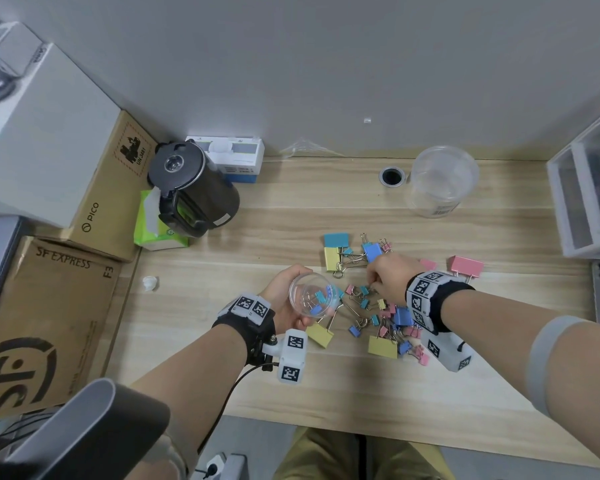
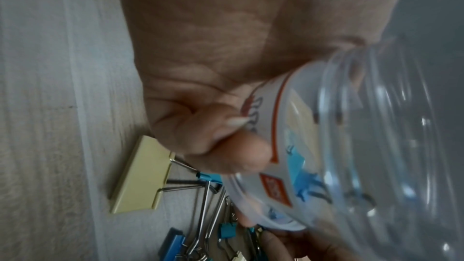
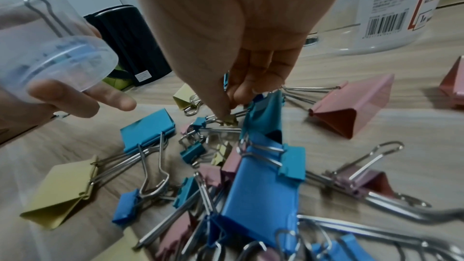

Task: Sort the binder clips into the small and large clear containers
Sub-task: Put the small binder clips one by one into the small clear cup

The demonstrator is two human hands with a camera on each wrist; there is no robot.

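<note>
Holding the small clear container (image 1: 310, 295) in my left hand (image 1: 286, 306), I have my fingers curled around its side and it is tilted, its open mouth turned toward the pile of binder clips (image 1: 378, 306) on the wooden desk (image 1: 257, 230). A few small blue clips (image 1: 321, 299) already lie inside it, and the left wrist view shows its printed label with an orange stripe (image 2: 276, 188) under my thumb. My right hand (image 1: 390, 278) reaches down into the middle of the pile, and its thumb and fingertips (image 3: 223, 113) pinch a small yellow clip (image 3: 231, 121) that sits among small teal and pink ones. Around it the clips lie mixed together, large and small: a big blue clip (image 3: 261, 203) close to my wrist, a large yellow clip (image 3: 60, 195) to the left, a large teal clip (image 3: 146, 132) beside that, and a large pink clip (image 3: 351, 110) off to the right. Another large yellow clip (image 2: 140, 174) lies on the desk just under my left hand. The large clear container (image 1: 440, 181) stands upright at the back of the desk, well apart from the pile, next to a round cable hole (image 1: 391, 176). On the left side of the desk stand a dark kettle (image 1: 194, 188) and a green tissue pack (image 1: 153, 223), with cardboard boxes (image 1: 49, 306) beyond the edge.
</note>
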